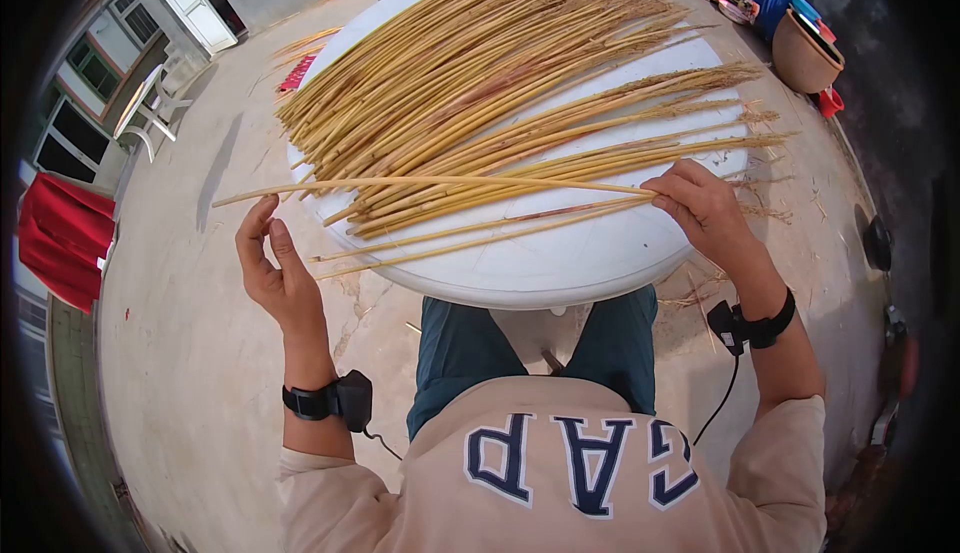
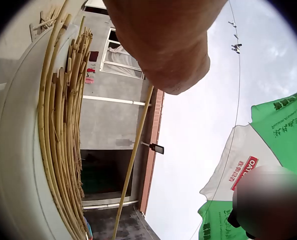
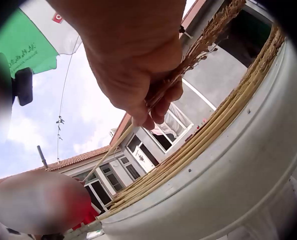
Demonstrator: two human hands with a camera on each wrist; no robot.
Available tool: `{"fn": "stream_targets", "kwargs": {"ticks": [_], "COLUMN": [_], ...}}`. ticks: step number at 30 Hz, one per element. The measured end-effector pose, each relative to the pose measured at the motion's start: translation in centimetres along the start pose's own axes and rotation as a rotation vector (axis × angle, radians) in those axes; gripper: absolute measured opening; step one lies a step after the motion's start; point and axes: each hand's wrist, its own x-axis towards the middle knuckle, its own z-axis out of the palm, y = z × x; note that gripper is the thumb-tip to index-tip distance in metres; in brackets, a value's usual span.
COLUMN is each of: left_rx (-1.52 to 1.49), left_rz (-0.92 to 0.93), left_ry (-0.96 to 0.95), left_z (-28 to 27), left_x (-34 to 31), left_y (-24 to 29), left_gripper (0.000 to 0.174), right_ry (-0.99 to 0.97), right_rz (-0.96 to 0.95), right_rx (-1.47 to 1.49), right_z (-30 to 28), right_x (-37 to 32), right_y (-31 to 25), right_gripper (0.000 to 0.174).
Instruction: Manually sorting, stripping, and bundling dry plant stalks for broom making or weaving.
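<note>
The right hand (image 1: 705,211) has its fingers pinched round one slender, sorghum-like stalk (image 1: 450,182), near its brushy seed head (image 3: 208,37). The left hand (image 1: 280,278) is loosely bent, a fingertip at the stalk near its bare end, seemingly propping rather than gripping it. Supported near both ends, the bowed stem spans the near side of the round white table (image 1: 600,253). Beyond, the heaped stalks (image 1: 470,83) lie with bare ends left, brushy ends right, probably to prevent tangling.
</note>
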Motion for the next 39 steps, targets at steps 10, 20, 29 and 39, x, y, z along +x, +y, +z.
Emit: {"fn": "stream_targets", "kwargs": {"ticks": [10, 20, 29, 39], "left_rx": [-0.034, -0.708, -0.698, 0.133], "left_rz": [-0.730, -0.837, -0.791, 0.213], "left_ry": [0.347, 0.158, -0.094, -0.306], "left_z": [-8.4, -4.7, -0.3, 1.1], "left_x": [-3.4, -4.0, -5.3, -4.2], "left_y": [-13.5, -9.9, -4.3, 2.4], "left_gripper": [0.055, 0.067, 0.059, 0.056], "right_ry": [-0.057, 0.004, -0.073, -0.113], "right_rz": [-0.151, -0.072, -0.145, -0.195], "right_rx": [-0.049, -0.036, -0.115, -0.275], "right_z": [5.9, 5.8, 5.7, 5.4], "right_x": [1.2, 0.4, -0.6, -0.3], "right_y": [0.9, 1.9, 3.1, 2.6], "right_gripper": [0.021, 0.019, 0.024, 0.013]}}
